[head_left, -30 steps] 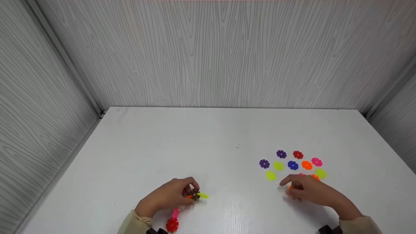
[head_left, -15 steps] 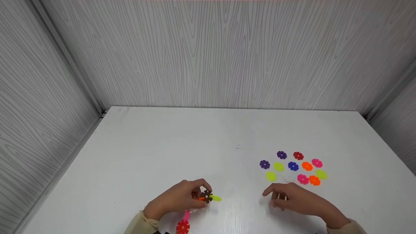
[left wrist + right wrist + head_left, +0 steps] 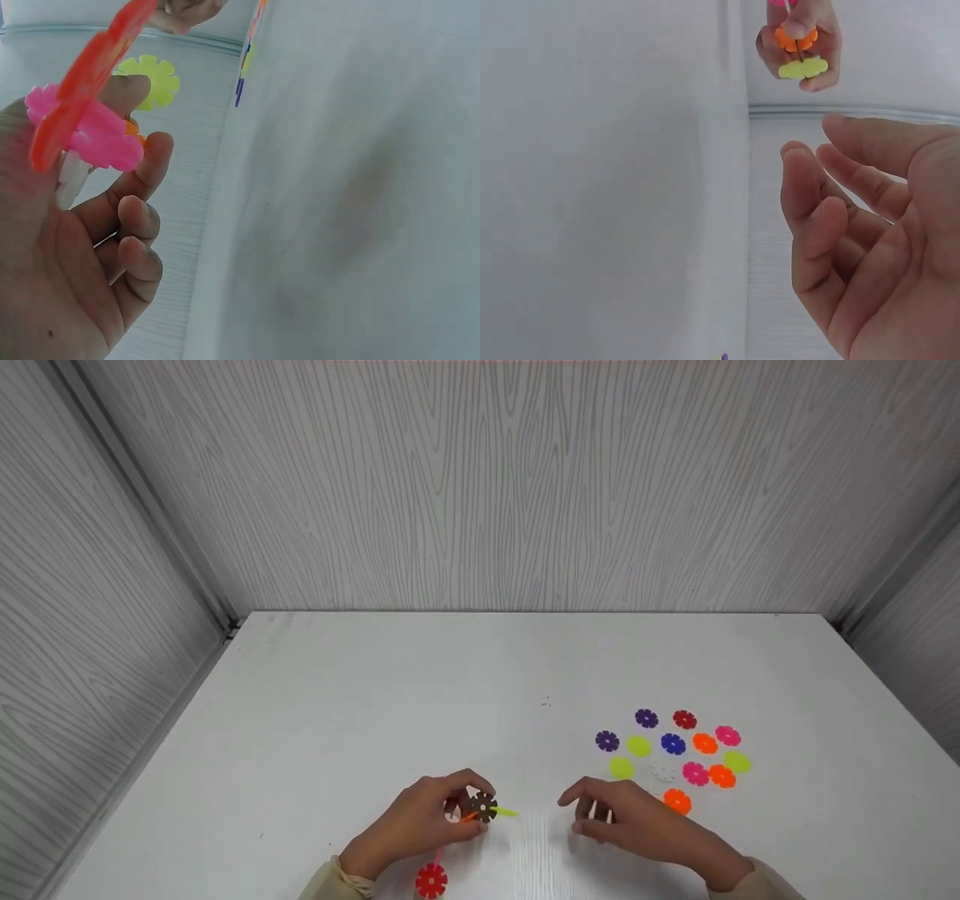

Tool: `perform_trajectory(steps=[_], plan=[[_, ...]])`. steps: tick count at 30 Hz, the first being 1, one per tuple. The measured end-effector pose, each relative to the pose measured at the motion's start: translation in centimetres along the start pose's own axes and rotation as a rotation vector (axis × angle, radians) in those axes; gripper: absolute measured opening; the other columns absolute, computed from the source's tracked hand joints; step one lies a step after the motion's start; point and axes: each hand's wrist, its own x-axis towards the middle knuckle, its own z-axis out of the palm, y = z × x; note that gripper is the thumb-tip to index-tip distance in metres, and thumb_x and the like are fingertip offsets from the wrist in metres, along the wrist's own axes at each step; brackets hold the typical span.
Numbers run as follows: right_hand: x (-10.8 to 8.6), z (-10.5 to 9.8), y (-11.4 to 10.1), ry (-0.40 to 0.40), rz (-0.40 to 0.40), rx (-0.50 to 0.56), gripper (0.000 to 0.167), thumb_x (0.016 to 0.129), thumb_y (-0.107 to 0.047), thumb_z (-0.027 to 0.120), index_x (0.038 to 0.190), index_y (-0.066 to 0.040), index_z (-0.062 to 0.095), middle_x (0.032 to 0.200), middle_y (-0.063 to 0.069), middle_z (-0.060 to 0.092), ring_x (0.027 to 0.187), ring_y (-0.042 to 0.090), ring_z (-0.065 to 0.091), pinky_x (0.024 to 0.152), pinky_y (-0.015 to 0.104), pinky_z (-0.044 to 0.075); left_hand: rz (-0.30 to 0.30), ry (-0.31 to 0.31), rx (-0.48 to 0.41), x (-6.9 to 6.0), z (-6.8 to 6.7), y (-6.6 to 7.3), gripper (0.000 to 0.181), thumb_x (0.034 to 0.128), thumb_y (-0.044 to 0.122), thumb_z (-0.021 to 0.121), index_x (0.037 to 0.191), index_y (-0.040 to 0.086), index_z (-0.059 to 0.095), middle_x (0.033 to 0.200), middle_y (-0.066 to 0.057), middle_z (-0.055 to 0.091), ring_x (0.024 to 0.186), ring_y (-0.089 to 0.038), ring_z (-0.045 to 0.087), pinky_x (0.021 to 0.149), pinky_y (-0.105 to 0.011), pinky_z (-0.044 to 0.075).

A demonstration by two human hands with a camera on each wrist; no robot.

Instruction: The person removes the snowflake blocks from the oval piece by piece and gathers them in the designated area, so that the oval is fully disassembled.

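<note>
My left hand (image 3: pixel 439 817) pinches a chain of interlocked plastic snowflake discs between thumb and fingers. In the head view, a brown disc (image 3: pixel 484 808) and a yellow disc (image 3: pixel 507 812) stick out past the fingertips, and a red disc (image 3: pixel 431 880) hangs at the near end. The left wrist view shows a pink disc (image 3: pixel 97 135) slotted across the red one, with a whitish piece and a bit of orange partly hidden by the hand. To the right, my right hand (image 3: pixel 626 817) hovers over the table with loosely bent fingers and nothing between them.
Loose snowflake discs lie at the right of the white table (image 3: pixel 375 682): purple, yellow, pink and others, among them a blue disc (image 3: pixel 673 744) and a whitish disc (image 3: pixel 663 771). An orange disc (image 3: pixel 676 801) lies just behind the right hand. Wood-grain panels (image 3: pixel 480 487) enclose the table.
My right hand has moved left, away from the loose discs and toward the left hand, uncovering an orange disc. The left hand, with the chain, has shifted a little to the right.
</note>
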Motion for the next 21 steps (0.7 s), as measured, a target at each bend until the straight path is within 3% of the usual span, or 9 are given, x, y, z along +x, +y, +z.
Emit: perform_trajectory(steps=[11,21], plan=[[1.9,2.0,-2.7,0.043,-0.09,-0.048,0.029,0.089,-0.031,0.069,0.107,-0.013,0.056,0.091,-0.007,0.065,0.076,0.004,0.057,0.066,0.017,0.049,0.081,0.02,-0.035,0.3,0.8,0.5,0.028,0.0818,0.022,0.075,0.107,0.025,0.063,0.078,0.008,0.068,0.065,0.0,0.044,0.059,-0.017,0.037],[2.7,3.0,-3.1,0.024,-0.073,-0.056,0.022,0.089,-0.029,0.069,0.105,-0.019,0.057,0.093,-0.009,0.066,0.077,0.002,0.056,0.068,0.015,0.049,0.064,-0.017,-0.086,0.3,1.1,0.6,0.03,0.082,0.023,0.075,0.109,0.021,0.064,0.079,0.006,0.067,0.067,-0.001,0.047,0.061,-0.017,0.039]])
